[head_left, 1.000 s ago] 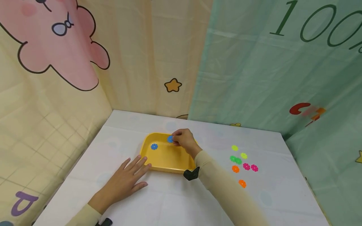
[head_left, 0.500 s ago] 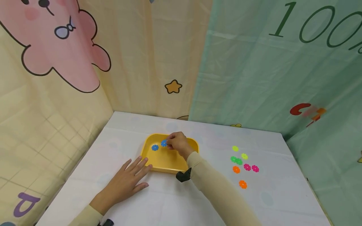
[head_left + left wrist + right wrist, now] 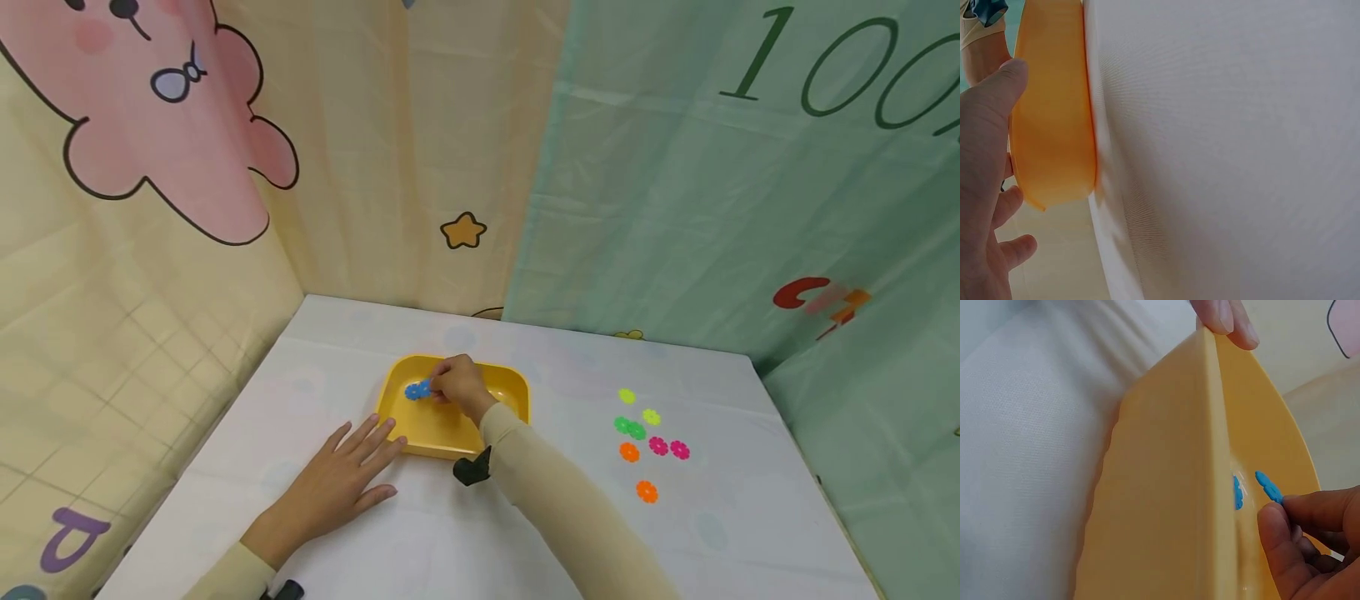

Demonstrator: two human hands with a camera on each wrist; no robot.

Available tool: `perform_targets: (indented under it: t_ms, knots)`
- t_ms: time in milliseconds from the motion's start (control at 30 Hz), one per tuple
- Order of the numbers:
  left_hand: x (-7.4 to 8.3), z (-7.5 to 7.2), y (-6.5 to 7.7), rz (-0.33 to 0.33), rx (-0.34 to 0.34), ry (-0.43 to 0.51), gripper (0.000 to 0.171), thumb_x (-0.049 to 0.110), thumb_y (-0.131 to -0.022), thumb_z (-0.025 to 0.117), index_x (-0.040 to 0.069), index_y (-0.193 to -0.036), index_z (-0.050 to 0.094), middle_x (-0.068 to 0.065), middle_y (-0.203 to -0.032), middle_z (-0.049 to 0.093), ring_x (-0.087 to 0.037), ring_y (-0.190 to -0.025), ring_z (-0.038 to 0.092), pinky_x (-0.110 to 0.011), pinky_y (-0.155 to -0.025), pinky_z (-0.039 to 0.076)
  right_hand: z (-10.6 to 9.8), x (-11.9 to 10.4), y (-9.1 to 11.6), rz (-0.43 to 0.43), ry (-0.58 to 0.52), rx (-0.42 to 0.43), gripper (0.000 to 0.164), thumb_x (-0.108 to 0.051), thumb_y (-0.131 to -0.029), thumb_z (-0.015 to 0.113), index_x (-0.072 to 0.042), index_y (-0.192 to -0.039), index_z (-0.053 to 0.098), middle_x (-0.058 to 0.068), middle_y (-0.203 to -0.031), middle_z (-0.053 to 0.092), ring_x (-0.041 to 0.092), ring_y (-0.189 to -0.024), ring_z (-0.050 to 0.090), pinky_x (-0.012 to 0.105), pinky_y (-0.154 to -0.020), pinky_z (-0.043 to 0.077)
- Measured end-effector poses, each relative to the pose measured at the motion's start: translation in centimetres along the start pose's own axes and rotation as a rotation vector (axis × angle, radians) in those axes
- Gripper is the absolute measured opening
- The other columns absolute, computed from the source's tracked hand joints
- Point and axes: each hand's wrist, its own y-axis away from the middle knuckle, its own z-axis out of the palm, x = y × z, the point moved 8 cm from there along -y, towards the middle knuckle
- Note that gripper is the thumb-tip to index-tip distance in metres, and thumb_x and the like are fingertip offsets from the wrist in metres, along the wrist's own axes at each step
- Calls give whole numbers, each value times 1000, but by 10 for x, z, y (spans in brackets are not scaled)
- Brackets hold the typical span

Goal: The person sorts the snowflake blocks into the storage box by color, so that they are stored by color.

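In the head view, my right hand is over the yellow tray, pinching a blue notched plastic disc between thumb and finger. The right wrist view shows this held blue disc tilted on edge inside the tray. A second blue disc lies on the tray's floor just beside it. My left hand is spread with straight fingers, its fingertips on the tray's near left rim. In the left wrist view, the left thumb overlaps the tray's outer wall.
Right of the tray, several loose notched discs lie on the white tabletop: yellow, green, pink and orange. Printed curtains hang behind the table and along both sides.
My right hand has moved left across the tray with the blue disc, bringing it up to the blue disc lying there. The left hand stays on the rim.
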Motion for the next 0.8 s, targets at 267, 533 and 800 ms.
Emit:
perform_targets:
  t_ms: [267,533,800]
  knots:
    - [1,0,-1,-1,10,8,69,55,-93,67,19,-150,53,-11,-156,48,-35,-146,41,-61,-111,39,18,3,1,8,132,-59,5,5,-88,70,1,-89,73,6,-74,64,16,-60,61,24,-61,58]
    - [3,0,-1,2,8,-4,69,53,-92,70,19,-149,53,-11,-156,48,-35,-146,41,-60,-111,39,28,10,3,68,122,-88,7,8,-84,73,2,-83,72,7,-73,64,17,-59,63,25,-60,60]
    - [1,2,-1,-10,-13,-6,71,52,-91,72,20,-150,52,-11,-157,46,-34,-147,39,-61,-111,39,36,11,2,53,105,-88,6,10,-86,73,5,-87,70,8,-76,61,17,-61,63,26,-61,61]
